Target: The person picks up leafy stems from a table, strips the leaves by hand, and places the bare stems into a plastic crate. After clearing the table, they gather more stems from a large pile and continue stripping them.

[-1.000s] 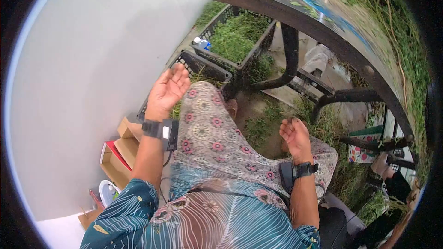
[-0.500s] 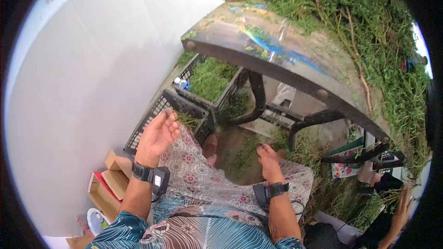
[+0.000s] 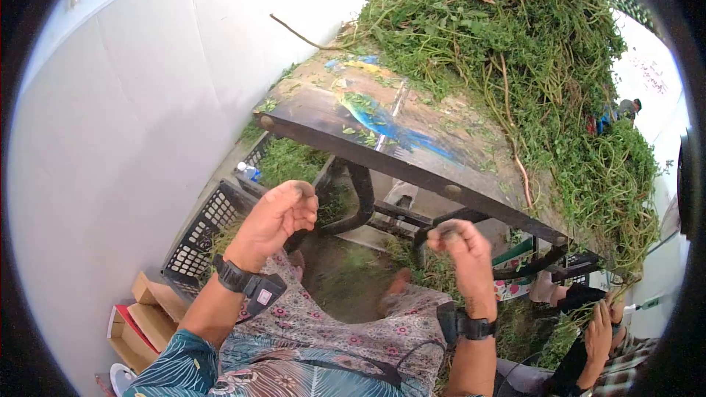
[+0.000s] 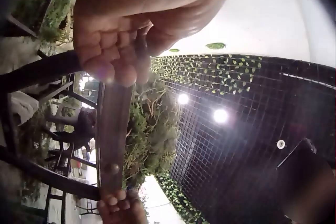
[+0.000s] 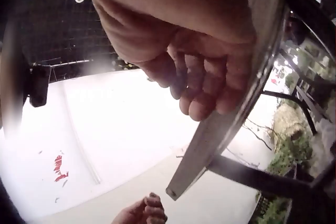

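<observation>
**Head view: both hands raised under the worktop edge**

My left hand (image 3: 273,222) and right hand (image 3: 462,250) hover just below the worktop (image 3: 353,114) edge, fingers loosely curled, holding nothing. The herbs (image 3: 515,51) are heaped at one o'clock on the worktop. A crate (image 3: 202,228) sits at nine o'clock beside my left hand.

Green herbs (image 3: 529,51), black crate (image 3: 202,231), floral skirt (image 3: 346,323).
</observation>
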A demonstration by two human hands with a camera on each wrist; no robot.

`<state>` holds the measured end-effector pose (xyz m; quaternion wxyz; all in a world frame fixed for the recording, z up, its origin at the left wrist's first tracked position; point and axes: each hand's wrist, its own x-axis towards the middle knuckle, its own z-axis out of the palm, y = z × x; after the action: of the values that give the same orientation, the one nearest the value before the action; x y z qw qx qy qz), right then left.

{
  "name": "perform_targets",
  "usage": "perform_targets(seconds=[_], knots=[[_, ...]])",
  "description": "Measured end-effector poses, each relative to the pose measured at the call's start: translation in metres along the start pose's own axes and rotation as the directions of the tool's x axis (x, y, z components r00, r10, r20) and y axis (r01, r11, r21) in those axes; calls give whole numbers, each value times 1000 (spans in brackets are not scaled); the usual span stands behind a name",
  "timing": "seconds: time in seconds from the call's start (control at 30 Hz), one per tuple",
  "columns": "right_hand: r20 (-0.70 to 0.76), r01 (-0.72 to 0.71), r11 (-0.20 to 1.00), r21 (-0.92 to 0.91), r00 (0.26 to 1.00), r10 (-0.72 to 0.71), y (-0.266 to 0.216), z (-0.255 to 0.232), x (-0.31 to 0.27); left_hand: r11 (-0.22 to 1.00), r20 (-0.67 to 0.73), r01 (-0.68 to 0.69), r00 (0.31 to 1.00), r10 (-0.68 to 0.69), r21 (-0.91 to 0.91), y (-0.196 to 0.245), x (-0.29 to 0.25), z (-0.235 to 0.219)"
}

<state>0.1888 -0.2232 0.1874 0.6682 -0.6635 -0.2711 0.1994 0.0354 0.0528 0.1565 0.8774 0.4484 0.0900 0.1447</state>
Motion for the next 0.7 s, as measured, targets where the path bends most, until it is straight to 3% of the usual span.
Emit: perform_targets(seconds=[0.1,0.2,0.27,0.37,0.5,0.57,0.7], knots=[[-157,169,964,-203,966,-203,-30,-26,10,999,-27,10,1000,-9,36,-5,0,13],[-312,185,922,-339,903,-296,-45,-59,26,997,-55,26,998,-22,70,2,-1,16],[-238,138,858,-494,928,-287,-55,-79,39,998,-28,7,1000,-5,58,6,1,12],[-146,89,804,-588,966,-214,-70,-100,54,998,-27,-9,1000,11,62,8,5,9],[-130,35,862,-506,985,-116,-89,-119,88,998,-73,59,995,-60,-11,-9,4,-3],[-174,1,831,-556,978,-118,-95,-121,112,987,-40,122,991,-127,-103,-29,5,-21],[-258,-66,779,-624,958,-125,-88,-135,165,980,-63,199,978,-197,25,-35,6,-11]])
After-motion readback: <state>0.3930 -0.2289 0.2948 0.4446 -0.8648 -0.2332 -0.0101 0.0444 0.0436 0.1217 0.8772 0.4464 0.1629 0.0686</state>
